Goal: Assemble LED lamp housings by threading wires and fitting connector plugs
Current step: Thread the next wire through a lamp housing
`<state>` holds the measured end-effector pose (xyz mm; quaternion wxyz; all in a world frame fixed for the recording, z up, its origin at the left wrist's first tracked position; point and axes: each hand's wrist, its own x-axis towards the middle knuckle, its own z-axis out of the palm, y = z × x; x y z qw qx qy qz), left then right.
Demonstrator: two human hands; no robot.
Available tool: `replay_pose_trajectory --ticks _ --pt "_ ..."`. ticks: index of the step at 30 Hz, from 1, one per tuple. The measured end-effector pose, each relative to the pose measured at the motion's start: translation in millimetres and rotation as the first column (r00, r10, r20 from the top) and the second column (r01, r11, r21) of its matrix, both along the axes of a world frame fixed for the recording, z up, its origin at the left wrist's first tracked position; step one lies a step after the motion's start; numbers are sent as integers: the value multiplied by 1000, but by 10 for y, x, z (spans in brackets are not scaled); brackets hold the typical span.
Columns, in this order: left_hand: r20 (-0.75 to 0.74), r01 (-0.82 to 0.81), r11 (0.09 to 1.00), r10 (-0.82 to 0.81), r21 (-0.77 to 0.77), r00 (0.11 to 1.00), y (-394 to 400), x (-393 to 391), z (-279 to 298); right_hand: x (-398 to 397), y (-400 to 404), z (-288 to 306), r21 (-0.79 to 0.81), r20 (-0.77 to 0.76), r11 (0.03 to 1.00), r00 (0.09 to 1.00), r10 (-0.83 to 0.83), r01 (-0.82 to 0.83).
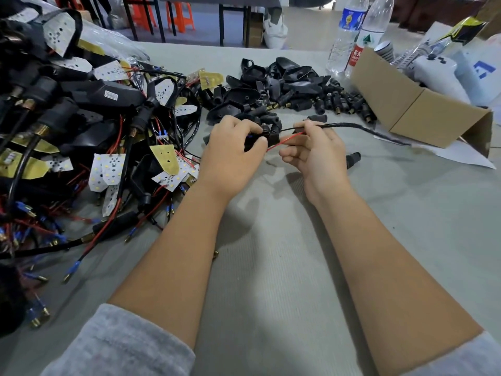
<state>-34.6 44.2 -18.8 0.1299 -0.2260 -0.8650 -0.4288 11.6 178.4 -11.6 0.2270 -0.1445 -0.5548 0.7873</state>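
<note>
My left hand (230, 156) grips a small black lamp housing (271, 138) above the middle of the grey table. A thin red wire (286, 141) runs out of the housing to the right, and my right hand (314, 153) pinches it between thumb and fingers. A black sleeved cable (360, 128) passes over my right hand and trails off toward the cardboard box. Most of the housing is hidden by my left fingers.
A big pile of wired lamp assemblies with LED boards (81, 126) fills the left. Loose black housings and plugs (287, 88) lie behind my hands. A cardboard box (412, 109) and two water bottles (352, 33) stand at the right rear. One loose plug (353, 158) lies right of my right hand.
</note>
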Motion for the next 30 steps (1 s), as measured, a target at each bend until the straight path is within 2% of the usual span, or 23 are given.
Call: replay_pose_trajectory --ticks 3,6,11,17,20,24,26,28,30 --pt "29 -27 991 31 -134 999 -8 -24 -15 -1 -20 -24 41 -10 999 1000 -24 25" --pt "64 -18 976 33 -215 997 -20 -42 -31 2 -12 -5 -44 -46 996 996 -75 73" --pt "119 5 989 12 -145 993 -22 -10 -24 11 22 20 -94 -40 991 994 -97 93" --pt "58 23 979 -11 -203 998 -29 0 -36 45 -4 27 -14 -6 1000 1000 15 -15" --pt "77 36 990 -25 -138 997 -15 29 -19 45 -10 11 91 50 994 997 52 -56" --pt "160 3 994 -20 106 987 -37 61 19 44 -40 -7 310 128 946 990 58 -96" --pt "167 -67 980 35 186 985 -49 42 21 35 -49 -20 353 136 933 991 14 -62" --pt "159 -105 977 76 184 984 -50 3 6 22 -54 -38 379 129 925 991 -27 -25" --pt "130 -81 992 68 99 989 -44 -27 -13 14 -55 -56 425 115 905 992 -54 -1"
